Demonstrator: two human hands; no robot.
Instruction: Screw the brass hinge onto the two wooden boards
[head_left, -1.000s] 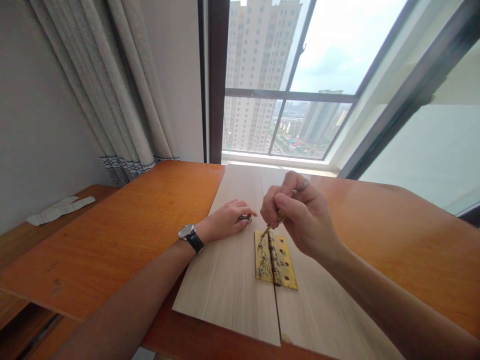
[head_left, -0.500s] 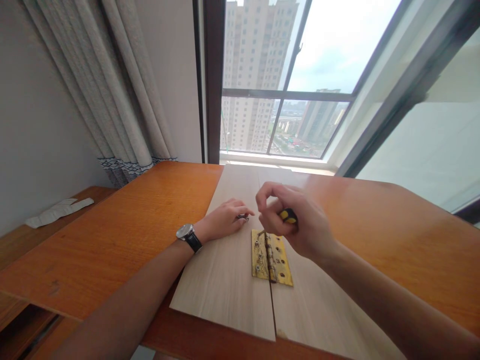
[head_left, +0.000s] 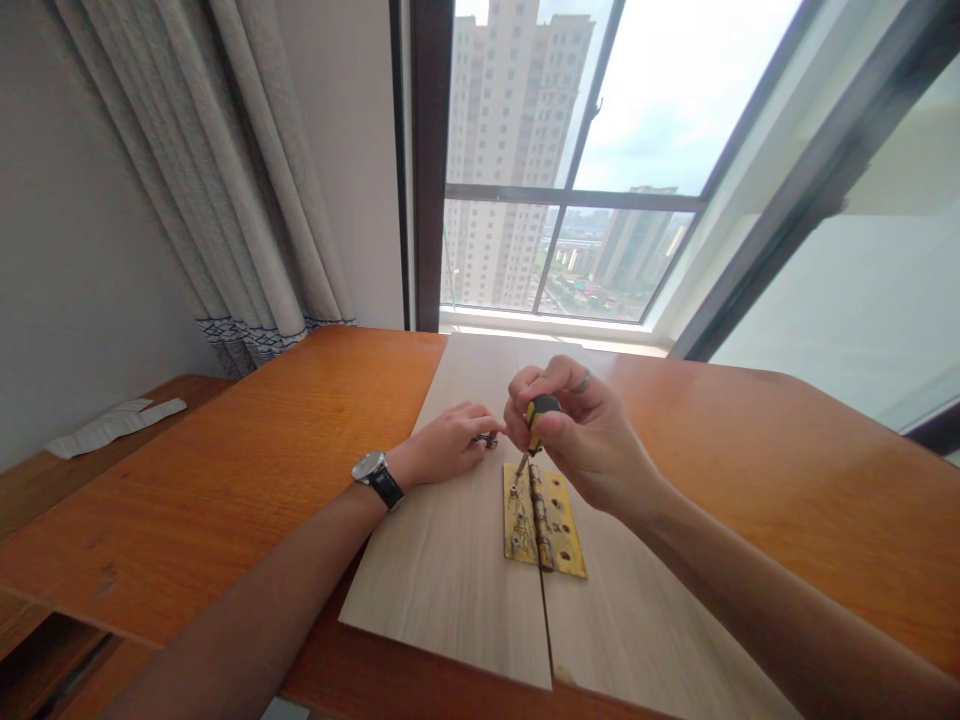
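Note:
My right hand [head_left: 592, 435] is closed around a small yellow-and-black screwdriver [head_left: 541, 408]. The shaft points down at the upper left hole area of a worn brass-coloured hinge [head_left: 523, 520]. This hinge lies flat across the seam between a left pale wooden board [head_left: 442, 580] and a right pale board [head_left: 637, 620]. Screw heads show in its left leaf, while the right leaf has bare holes. On the left board rests my left hand [head_left: 450, 442], fingers curled over small dark metal pieces that look like screws [head_left: 489, 440]; part of them is hidden.
Under the boards is an orange-brown wooden table [head_left: 337, 400]. A lower wooden surface at the left holds a white paper strip [head_left: 120, 425]. Beyond the table's far edge are a grey curtain [head_left: 247, 200] and a window [head_left: 570, 190].
My right hand has turned over at the hinge, so more of the screwdriver's handle and shaft now shows. My left hand stays in nearly the same place.

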